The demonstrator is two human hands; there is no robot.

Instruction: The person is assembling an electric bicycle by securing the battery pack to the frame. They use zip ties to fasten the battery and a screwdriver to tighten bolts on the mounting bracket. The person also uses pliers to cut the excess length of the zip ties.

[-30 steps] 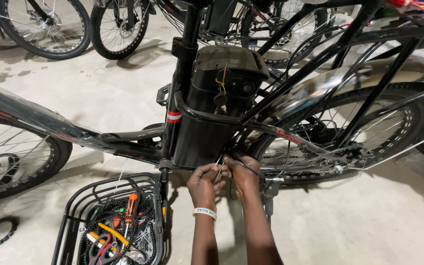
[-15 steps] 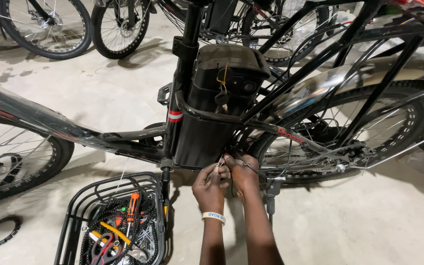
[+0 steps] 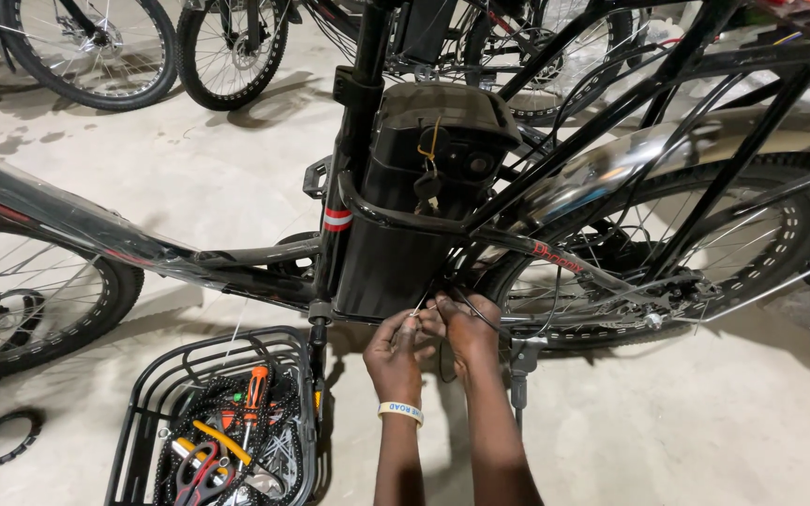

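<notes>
Both my hands meet just under the black battery case (image 3: 405,215) of a black electric bicycle. My left hand (image 3: 397,354), with a pale wristband, pinches a thin white tie (image 3: 421,305) that sticks up toward the frame. My right hand (image 3: 469,333) presses against it from the right, fingers closed around thin black cables (image 3: 461,305) at the same spot. A small key (image 3: 427,183) on a yellow loop hangs from the battery case. The rear wheel (image 3: 705,253) with its shiny mudguard lies to the right.
A black wire basket (image 3: 157,394) at lower left holds an orange-handled screwdriver (image 3: 253,394), red-handled pliers, a yellow tool and coiled black cable. The bicycle's kickstand (image 3: 520,370) stands just right of my hands. Other bicycle wheels (image 3: 96,47) are parked at the top on the concrete floor.
My hands have stayed under the battery case, with the fingers shifting slightly on the tie and cables. The view has drifted a little.
</notes>
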